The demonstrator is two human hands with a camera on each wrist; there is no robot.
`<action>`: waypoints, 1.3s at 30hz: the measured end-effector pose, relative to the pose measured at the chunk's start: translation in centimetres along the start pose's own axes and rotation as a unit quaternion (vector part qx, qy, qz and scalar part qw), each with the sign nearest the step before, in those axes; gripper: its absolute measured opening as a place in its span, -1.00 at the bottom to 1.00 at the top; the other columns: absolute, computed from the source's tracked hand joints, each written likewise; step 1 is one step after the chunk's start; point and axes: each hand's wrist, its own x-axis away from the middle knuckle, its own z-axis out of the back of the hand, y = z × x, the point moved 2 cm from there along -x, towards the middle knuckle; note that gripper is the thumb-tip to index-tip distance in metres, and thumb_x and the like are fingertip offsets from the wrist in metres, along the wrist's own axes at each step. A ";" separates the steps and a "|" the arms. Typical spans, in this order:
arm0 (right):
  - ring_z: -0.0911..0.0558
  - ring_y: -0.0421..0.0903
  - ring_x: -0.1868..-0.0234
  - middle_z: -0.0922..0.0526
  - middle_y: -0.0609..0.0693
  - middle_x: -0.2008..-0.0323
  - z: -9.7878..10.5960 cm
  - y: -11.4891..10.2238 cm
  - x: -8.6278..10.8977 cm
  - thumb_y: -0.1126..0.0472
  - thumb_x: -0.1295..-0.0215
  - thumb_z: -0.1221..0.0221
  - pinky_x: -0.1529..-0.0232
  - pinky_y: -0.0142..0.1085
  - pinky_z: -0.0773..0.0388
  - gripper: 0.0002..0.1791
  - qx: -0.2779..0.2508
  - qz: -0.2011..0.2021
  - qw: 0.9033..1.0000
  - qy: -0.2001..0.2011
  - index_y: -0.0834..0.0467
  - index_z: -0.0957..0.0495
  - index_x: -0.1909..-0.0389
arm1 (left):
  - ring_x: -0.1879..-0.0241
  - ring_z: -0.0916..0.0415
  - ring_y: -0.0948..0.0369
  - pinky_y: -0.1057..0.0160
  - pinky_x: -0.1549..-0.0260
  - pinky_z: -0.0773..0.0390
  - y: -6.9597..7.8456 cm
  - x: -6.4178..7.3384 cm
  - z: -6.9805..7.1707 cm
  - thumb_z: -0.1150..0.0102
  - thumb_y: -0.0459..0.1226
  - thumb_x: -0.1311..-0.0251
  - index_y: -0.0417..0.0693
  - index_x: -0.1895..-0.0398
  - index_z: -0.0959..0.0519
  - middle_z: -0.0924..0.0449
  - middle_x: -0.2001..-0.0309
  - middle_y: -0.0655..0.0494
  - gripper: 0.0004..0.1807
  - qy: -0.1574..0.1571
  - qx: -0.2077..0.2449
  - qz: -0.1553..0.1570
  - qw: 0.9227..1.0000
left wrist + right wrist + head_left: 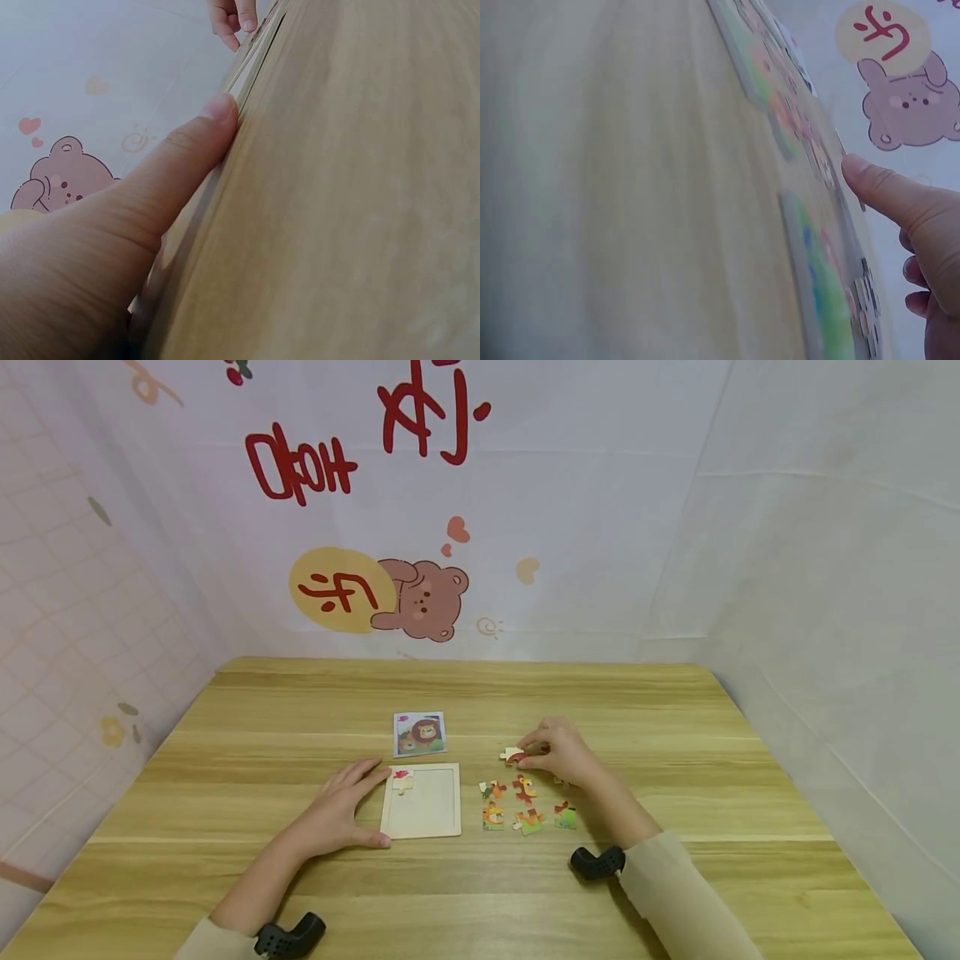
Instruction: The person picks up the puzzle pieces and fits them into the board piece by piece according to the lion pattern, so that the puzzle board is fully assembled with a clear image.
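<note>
In the head view my left hand point(342, 807) lies at the left side of a square wooden puzzle tray point(422, 837), fingers spread. Its index fingertip is at the upper left corner and its thumb at the lower left. One puzzle piece with a pink print point(402, 779) sits in the tray's upper left corner. To the right, my right hand point(561, 753) pinches a white and dark-red puzzle piece point(513, 755) between thumb and fingers. The right wrist view shows that thumb point(870, 176) close over the table, beyond a blurred green puzzle piece point(826, 300).
Several loose puzzle pieces, among them an orange lion one point(492, 816) and a green one point(566, 815), lie right of the tray. Behind the tray is a picture card with a lion point(420, 734). A printed cloth point(585, 527) hangs past the far edge of the wooden table point(300, 702).
</note>
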 end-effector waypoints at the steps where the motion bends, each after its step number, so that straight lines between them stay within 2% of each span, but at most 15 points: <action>1: -0.29 -0.12 0.39 -0.44 -0.11 0.47 -0.1 -0.2 0.0 0.03 -0.01 -0.43 0.35 -0.25 -0.26 -0.70 -0.004 0.000 1.000 0.002 0.02 -0.73 0.21 | -0.38 0.08 -0.23 -0.37 -0.18 0.05 0.0 0.0 0.0 -0.36 0.36 0.29 -0.16 -0.40 -0.27 -0.08 -0.42 -0.20 0.20 0.000 0.001 0.000 1.000; 9: -0.30 -0.13 0.36 -0.44 -0.17 0.46 -0.8 -2.4 -0.2 0.03 0.00 -0.44 0.33 -0.24 -0.29 -0.68 -0.025 -0.004 1.000 0.008 0.00 -0.73 0.18 | -0.38 0.07 -0.22 -0.37 -0.18 0.05 0.1 -0.1 0.0 -0.36 0.36 0.30 -0.16 -0.40 -0.27 -0.08 -0.42 -0.20 0.20 0.002 0.002 -0.002 1.000; 15: -0.28 -0.14 0.33 -0.40 -0.16 0.47 -1.4 -4.3 -0.4 0.00 0.01 -0.44 0.30 -0.23 -0.23 -0.68 -0.026 0.003 1.000 0.009 -0.03 -0.73 0.19 | -0.38 0.06 -0.22 -0.38 -0.17 0.03 0.0 -0.3 -0.1 -0.36 0.36 0.30 -0.15 -0.40 -0.28 -0.08 -0.42 -0.19 0.20 0.005 -0.001 -0.005 1.000; 22: -0.26 -0.16 0.37 -0.37 -0.15 0.52 -2.1 -6.6 -0.7 0.03 0.06 -0.46 0.20 -0.17 -0.14 -0.69 -0.021 0.052 0.998 0.037 0.01 -0.74 0.24 | -0.38 0.07 -0.21 -0.38 -0.18 0.04 -0.1 -0.3 -0.2 -0.35 0.37 0.30 -0.14 -0.40 -0.27 -0.08 -0.42 -0.19 0.20 0.005 -0.001 -0.004 1.000; 29: -0.28 -0.21 0.39 -0.44 -0.18 0.51 -3.1 -8.6 -1.2 0.01 0.06 -0.46 0.25 -0.27 -0.23 -0.71 0.005 0.059 0.997 0.043 -0.03 -0.74 0.27 | -0.38 0.06 -0.21 -0.37 -0.18 0.04 -0.2 -0.4 -0.3 -0.36 0.37 0.32 -0.13 -0.40 -0.28 -0.09 -0.42 -0.18 0.21 0.012 -0.002 -0.006 1.000; 35: -0.27 -0.18 0.39 -0.50 -0.08 0.49 -4.3 -10.2 -2.0 0.01 0.02 -0.45 0.16 -0.26 -0.22 -0.71 0.012 0.070 0.997 0.031 0.03 -0.75 0.27 | -0.38 0.07 -0.20 -0.36 -0.18 0.05 -0.3 -0.4 -0.3 -0.35 0.38 0.34 -0.12 -0.40 -0.28 -0.08 -0.42 -0.18 0.22 0.008 -0.001 -0.004 1.000; 39: -0.25 -0.18 0.41 -0.49 -0.03 0.49 -5.2 -10.8 -2.6 -0.02 0.03 -0.44 0.20 -0.27 -0.22 -0.68 0.017 0.072 0.997 0.028 0.03 -0.75 0.25 | -0.38 0.07 -0.21 -0.37 -0.18 0.05 -0.2 -0.4 -0.2 -0.35 0.38 0.32 -0.13 -0.40 -0.28 -0.08 -0.42 -0.19 0.21 0.007 -0.001 -0.003 1.000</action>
